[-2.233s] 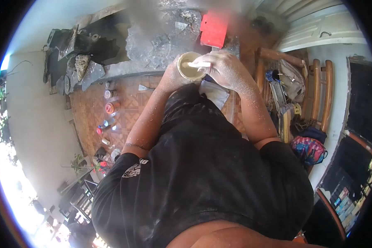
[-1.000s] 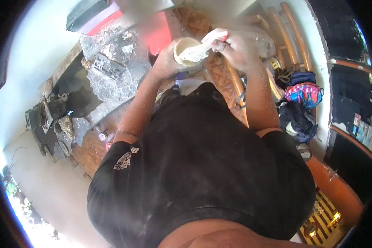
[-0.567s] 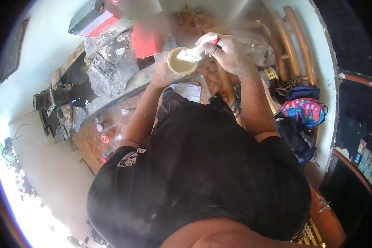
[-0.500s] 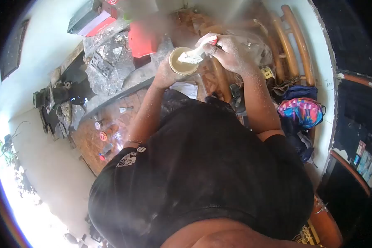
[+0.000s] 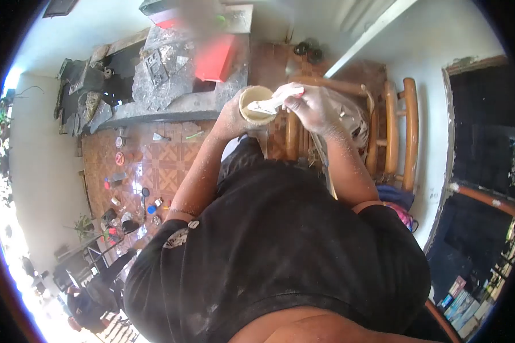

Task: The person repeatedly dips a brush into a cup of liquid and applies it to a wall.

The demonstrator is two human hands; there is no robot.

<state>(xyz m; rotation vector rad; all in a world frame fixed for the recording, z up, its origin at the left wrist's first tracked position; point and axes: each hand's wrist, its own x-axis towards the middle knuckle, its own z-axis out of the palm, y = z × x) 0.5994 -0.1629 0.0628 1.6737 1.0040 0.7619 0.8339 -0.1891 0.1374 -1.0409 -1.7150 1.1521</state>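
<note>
A round cream-coloured container (image 5: 256,116) is held by my left hand (image 5: 230,119), whose fingers wrap round its side. Pale material shows inside it. My right hand (image 5: 312,108) grips a brush-like tool (image 5: 267,105) with a pale, coated head and a bit of red near the fingers. The tool's head lies over the container's opening, tilted down to the left. White specks cover both hands and forearms.
Ahead on the left is a grey counter (image 5: 194,106) with a red box (image 5: 216,59) on it. A wooden chair (image 5: 390,128) stands to the right, beside plastic sheeting (image 5: 349,123). Bottles and small items lie on the tiled floor (image 5: 163,163) at left.
The view has turned, showing more floor at left and a white pole ahead. Both hands and the container appear slightly lower, with the tool still over the opening.
</note>
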